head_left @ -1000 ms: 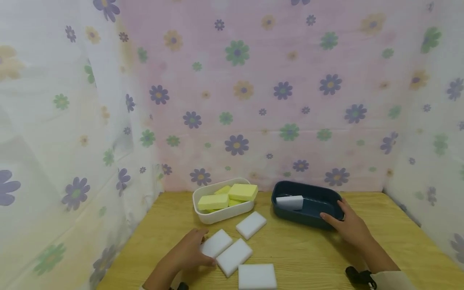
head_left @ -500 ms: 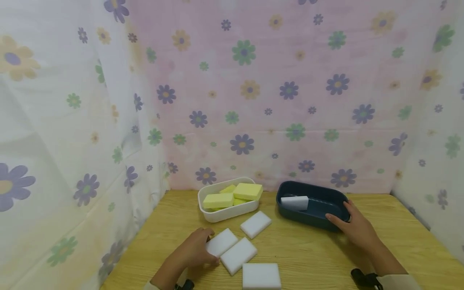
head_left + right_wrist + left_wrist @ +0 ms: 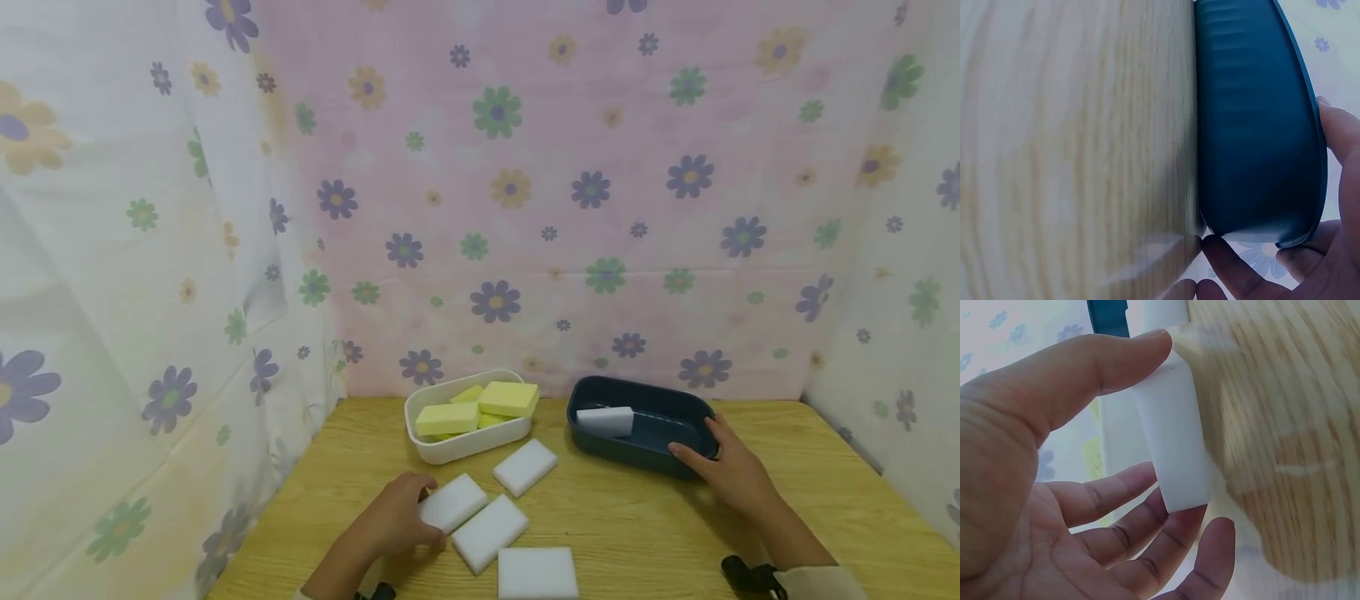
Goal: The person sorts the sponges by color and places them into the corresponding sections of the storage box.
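My left hand pinches a white sponge block by its ends, as the left wrist view shows, with the thumb at one end of the block and fingertips at the other. Close beside it lies a second white sponge on the table. At the right, my right hand holds the near right corner of a dark blue bin. Its thumb reaches over the rim and its fingers lie along the outside of the bin. One white sponge leans inside, at the bin's left end.
A white bin filled with several yellow sponges stands at the back left. Two more white sponges lie loose, one behind and one at the front edge of view. Flowered curtains close off the table's back and sides.
The head view has swayed slightly. Both hands keep nearly the same places, the left at the white sponge and the right on the dark blue bin.
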The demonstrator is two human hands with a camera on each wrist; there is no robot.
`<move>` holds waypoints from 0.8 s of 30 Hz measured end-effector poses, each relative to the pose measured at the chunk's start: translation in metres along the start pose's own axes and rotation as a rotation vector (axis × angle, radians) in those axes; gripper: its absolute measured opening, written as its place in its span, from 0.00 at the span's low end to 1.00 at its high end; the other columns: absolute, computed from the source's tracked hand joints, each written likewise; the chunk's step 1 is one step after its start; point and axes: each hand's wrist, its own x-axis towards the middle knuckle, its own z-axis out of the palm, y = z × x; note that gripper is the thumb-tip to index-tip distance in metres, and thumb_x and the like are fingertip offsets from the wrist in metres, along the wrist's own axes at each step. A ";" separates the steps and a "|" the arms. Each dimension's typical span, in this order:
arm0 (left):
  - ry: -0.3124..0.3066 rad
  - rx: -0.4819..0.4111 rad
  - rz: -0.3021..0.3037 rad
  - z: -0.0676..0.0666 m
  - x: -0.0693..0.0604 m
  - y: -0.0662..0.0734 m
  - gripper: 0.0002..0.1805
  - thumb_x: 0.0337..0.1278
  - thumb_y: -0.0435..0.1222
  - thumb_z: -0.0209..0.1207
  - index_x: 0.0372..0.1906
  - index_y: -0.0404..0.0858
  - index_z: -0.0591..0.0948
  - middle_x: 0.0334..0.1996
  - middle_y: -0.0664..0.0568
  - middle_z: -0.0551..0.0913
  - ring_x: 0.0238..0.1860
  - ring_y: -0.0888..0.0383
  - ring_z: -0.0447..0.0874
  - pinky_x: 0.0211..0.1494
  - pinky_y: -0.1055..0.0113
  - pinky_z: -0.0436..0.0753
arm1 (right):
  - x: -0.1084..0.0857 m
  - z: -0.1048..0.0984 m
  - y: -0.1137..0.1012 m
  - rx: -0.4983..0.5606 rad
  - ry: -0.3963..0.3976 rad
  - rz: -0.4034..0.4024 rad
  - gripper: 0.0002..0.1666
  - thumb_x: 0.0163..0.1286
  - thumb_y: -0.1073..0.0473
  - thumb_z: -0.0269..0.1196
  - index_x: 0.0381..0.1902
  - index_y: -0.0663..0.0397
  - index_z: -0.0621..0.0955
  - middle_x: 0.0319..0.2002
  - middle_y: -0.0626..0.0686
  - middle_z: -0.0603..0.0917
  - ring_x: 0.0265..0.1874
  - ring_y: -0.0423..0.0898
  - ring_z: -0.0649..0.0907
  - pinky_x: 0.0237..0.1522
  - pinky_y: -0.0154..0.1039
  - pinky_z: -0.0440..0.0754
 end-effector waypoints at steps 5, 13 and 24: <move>0.027 0.006 0.007 -0.002 -0.001 0.003 0.41 0.34 0.41 0.84 0.57 0.29 0.81 0.45 0.47 0.82 0.47 0.53 0.80 0.53 0.50 0.82 | -0.002 -0.001 -0.003 0.005 -0.001 0.004 0.70 0.70 0.21 0.54 0.83 0.66 0.39 0.81 0.70 0.33 0.73 0.83 0.53 0.63 0.81 0.60; 0.061 0.007 0.052 -0.005 0.001 0.014 0.40 0.36 0.43 0.83 0.57 0.31 0.82 0.50 0.45 0.83 0.50 0.51 0.81 0.52 0.50 0.83 | -0.003 0.000 -0.002 0.004 -0.002 -0.001 0.69 0.72 0.23 0.54 0.82 0.67 0.39 0.81 0.71 0.33 0.73 0.83 0.53 0.63 0.81 0.61; 0.130 0.022 0.133 -0.013 0.011 0.037 0.35 0.40 0.43 0.81 0.56 0.35 0.84 0.47 0.47 0.82 0.45 0.55 0.80 0.44 0.58 0.82 | -0.002 -0.002 -0.004 -0.002 0.003 0.007 0.69 0.71 0.22 0.54 0.82 0.67 0.40 0.81 0.72 0.36 0.72 0.83 0.53 0.63 0.81 0.61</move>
